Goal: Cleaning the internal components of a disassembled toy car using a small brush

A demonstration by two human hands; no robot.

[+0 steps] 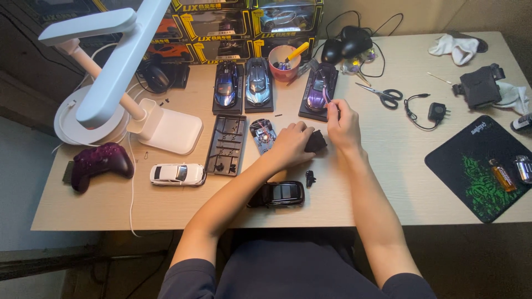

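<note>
— Black part (316, 141): where does it sit?
— On the table (388, 182), between both hands, its long axis roughly left-right. The left hand (291, 145) is clamped on its left side; the right hand (342, 123) touches its right end and pinches a thin tool (327, 95).
— Any containers?
— A red cup (284, 62) behind, holding a yellow-handled tool (296, 52). A black tray (226, 144) to the left holds small parts.

Lamp (119, 61) at table (388, 188) left, game controller (100, 161) before it, three model cars (271, 83) on stands behind hands, cup (284, 62) between them, scissors (382, 95) right, mouse mat (479, 169) far right.
</note>
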